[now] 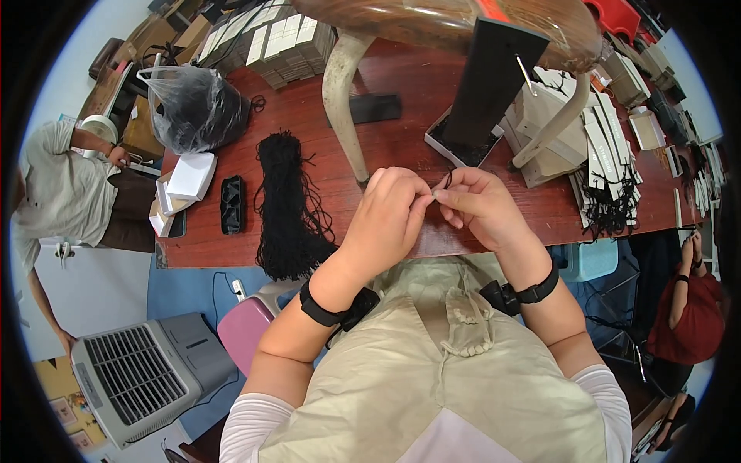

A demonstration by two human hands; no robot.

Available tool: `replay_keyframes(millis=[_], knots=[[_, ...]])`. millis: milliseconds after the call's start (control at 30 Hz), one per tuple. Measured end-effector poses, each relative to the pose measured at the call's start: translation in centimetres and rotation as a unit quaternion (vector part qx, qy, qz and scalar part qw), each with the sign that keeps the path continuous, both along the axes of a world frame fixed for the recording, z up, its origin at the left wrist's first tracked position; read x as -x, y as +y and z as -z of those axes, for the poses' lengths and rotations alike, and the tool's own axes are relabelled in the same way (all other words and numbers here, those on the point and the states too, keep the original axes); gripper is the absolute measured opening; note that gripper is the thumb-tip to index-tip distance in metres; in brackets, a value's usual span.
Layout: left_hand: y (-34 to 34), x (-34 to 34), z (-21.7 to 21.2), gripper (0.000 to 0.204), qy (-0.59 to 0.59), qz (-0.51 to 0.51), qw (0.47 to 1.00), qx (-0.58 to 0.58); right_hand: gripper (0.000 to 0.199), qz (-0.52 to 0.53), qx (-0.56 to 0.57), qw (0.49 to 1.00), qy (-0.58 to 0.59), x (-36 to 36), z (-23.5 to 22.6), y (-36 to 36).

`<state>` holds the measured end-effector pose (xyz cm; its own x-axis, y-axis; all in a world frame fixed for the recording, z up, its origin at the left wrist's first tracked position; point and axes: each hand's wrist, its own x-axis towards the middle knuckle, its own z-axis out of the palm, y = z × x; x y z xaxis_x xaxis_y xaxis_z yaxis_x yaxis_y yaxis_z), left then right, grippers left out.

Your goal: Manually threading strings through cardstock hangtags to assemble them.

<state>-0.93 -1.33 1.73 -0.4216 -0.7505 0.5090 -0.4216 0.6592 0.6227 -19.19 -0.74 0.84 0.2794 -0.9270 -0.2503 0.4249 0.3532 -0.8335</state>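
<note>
Both hands meet over the near edge of the red table (401,131) — left hand (390,216) and right hand (482,204) pinch a thin black cord (446,182) between closed fingertips. A bundle of black cords (285,208) lies left — well apart.

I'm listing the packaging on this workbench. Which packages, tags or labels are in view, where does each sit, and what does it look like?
Paper tags: right side of the red table, fanned pile, white strips with black strings.
Flat cartons: far edge, stacked rows, white tops.
Black plastic bag: far left, bulging, glossy.
Folded white boxes: left edge, open, white.
Tall black box: centre, upright in a white-rimmed tray.
</note>
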Motion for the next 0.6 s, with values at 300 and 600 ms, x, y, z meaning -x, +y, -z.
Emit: replay_keyframes(millis=[300,600], knots=[[0.3,-0.5,1.0,0.013,0.079,0.007,0.983,-0.163,0.016,0.025,0.037,0.999,0.006,-0.1,0.3,0.0],[0.8,-0.2,2.1,0.011,0.225,-0.033,0.882,-0.412,0.014,0.051,0.113,0.989,0.086,-0.3,1.5,0.1]])
